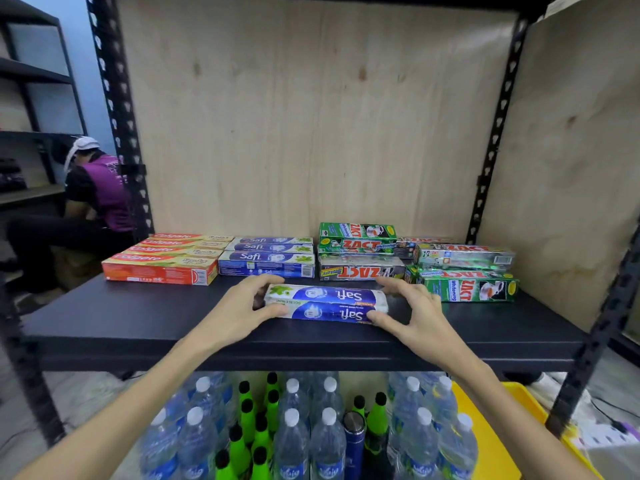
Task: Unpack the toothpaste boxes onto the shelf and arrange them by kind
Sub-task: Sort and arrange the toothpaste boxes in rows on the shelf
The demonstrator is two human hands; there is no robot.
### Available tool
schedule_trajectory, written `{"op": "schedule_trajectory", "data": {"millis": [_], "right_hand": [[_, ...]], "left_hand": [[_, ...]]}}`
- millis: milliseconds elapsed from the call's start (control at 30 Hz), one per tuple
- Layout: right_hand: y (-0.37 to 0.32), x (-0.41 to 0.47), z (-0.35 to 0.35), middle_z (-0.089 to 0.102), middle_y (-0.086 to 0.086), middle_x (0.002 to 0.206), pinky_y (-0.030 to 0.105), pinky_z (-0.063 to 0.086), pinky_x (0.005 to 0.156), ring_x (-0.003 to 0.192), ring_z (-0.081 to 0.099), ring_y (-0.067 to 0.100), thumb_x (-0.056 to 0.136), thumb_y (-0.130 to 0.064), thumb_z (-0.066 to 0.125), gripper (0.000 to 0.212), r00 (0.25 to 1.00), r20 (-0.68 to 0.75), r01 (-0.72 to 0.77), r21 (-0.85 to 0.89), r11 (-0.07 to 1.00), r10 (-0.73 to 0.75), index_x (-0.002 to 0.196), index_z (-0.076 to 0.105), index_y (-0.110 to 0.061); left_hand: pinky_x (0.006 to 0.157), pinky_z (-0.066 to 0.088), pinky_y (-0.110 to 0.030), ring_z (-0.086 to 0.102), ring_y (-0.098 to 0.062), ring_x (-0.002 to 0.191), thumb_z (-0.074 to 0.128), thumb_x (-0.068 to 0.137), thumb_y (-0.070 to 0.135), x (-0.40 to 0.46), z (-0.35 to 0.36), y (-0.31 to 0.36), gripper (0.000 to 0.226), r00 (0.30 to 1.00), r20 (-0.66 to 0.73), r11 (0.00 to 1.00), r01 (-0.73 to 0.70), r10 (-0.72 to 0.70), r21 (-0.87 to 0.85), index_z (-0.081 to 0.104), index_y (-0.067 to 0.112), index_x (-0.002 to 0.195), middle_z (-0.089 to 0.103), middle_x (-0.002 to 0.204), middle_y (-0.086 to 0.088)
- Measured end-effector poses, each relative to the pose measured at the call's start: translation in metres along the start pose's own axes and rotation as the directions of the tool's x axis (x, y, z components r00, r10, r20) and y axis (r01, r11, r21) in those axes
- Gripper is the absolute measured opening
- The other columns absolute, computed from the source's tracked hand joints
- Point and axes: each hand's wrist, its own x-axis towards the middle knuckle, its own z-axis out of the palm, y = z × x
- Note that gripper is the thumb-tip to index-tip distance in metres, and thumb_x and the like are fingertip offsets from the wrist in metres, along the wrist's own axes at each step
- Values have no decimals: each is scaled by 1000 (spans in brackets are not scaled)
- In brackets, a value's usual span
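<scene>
I've got both hands on a wrapped pack of blue toothpaste boxes [325, 304], lying flat near the front of the dark shelf [138, 323]. Left hand [242, 308] cups its left end, right hand [408, 311] its right end, fingers curled round, not fully closed. Behind: red boxes [162, 259] far left, blue boxes [268, 256] beside them, green boxes [450, 268] on the right.

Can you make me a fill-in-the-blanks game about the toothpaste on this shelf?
1. Both hands, left and right, hold a pack of two ____ boxes.
2. The red Colgate boxes lie at the ____ end of the row.
3. The green boxes say ____.
4. Below the shelf stand water ____.

Missing words: Safi; left; Zact; bottles
</scene>
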Motion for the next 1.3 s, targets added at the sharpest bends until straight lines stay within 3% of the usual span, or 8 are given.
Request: {"op": "schedule_trajectory", "data": {"millis": [200, 367, 467, 600, 733, 867, 1033, 1300], "right_hand": [[-21, -14, 5, 58, -21, 120, 37, 31, 108, 119, 43, 3, 80, -65, 70, 60, 996, -2, -88, 69, 994, 88, 132, 59, -36], [-46, -34, 20, 59, -27, 105, 44, 38, 108, 114, 50, 8, 75, -70, 69, 52, 984, -62, -152, 170, 974, 164, 118, 63, -41], [-65, -48, 35, 66, -31, 98, 46, 41, 108, 114, 57, 5, 83, -74, 51, 42, 983, -88, -126, 301, 945, 159, 112, 64, -46], [-92, -57, 49, 69, -27, 113, 45, 39, 110, 124, 54, 7, 106, -54, 35, 33, 998, 33, -56, 373, 926, 48, 117, 66, -48], [-107, -47, 56, 74, -20, 108, 40, 45, 105, 116, 62, 7, 110, -32, 39, 31, 994, 102, -26, 454, 890, -24, 120, 68, -36], [-93, -23, 61, 70, -23, 104, 39, 47, 100, 112, 58, 9, 100, -31, 60, 20, 999, -54, 4, 228, 974, 9, 119, 66, -34], [-76, 15, 61, 54, -6, 141, 46, 45, 103, 122, 50, 23, 84, -59, 70, 75, 999, 26, -43, 27, 999, 42, 147, 41, -32], [-79, 57, 94, 71, -3, 104, 44, 56, 84, 99, 67, 23, 79, -47, 83, 83, 995, -28, -95, 138, 986, 100, 146, 37, -26]], "left_hand": [[100, 51, -32, 59, -11, 115, 77, 86, 39, -20, 12, 7, 67, 978, -193, 997, 78, -74, 16, 48, 23, 144, 48, 136, 4], [117, 25, -40, 52, -11, 128, 58, 93, 56, -67, 49, 35, 67, 902, -424, 962, 179, -78, 204, 42, 20, 147, 57, 136, 9], [123, 11, -36, 50, 7, 124, 40, 88, 77, -88, 62, 53, 68, 944, -325, 997, 65, -50, 35, 51, 31, 138, 62, 128, 22], [110, 36, -35, 52, 1, 116, 43, 75, 90, -94, 53, 58, 77, 948, -315, 998, 59, -55, 3, 50, 39, 132, 59, 121, 25], [90, 41, -28, 50, -2, 101, 59, 72, 80, -98, 34, 50, 65, 938, -344, 991, 78, -36, 111, 49, 39, 121, 55, 108, 25], [95, 38, -33, 46, -9, 106, 51, 67, 76, -92, 3, 24, 65, 975, -219, 986, 73, -39, 150, 55, 44, 124, 51, 108, 21], [110, 34, -44, 45, -6, 124, 63, 81, 58, -71, -51, -11, 56, 997, -73, 975, 35, -19, 218, 55, 43, 135, 59, 128, 22], [108, 33, -41, 42, -10, 129, 59, 95, 52, -8, -80, -65, 49, 993, -20, 860, -89, 114, 503, 52, 42, 142, 56, 138, 14]]}}
